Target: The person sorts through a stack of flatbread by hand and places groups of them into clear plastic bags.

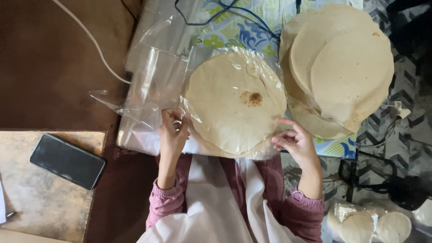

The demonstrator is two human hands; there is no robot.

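Packing flatbreads is the step I judge to be in hand: a stack of round flatbreads [234, 101] lies flat at the centre of my view inside a clear plastic bag [155, 85]. My left hand [173, 132], at seven o'clock of the stack, pinches the bag's edge with fingers together. My right hand [294, 141], at four o'clock, touches the wrap with fingers spread. Being round, the stack has no long axis; the bag's loose end trails toward ten o'clock. A loose pile of flatbreads [346, 67] sits at two o'clock, a dark phone [67, 161] at eight. The next move likely calls for a steady grip on the film.

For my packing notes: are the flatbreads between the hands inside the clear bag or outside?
Inside: shiny plastic film covers the flatbreads.
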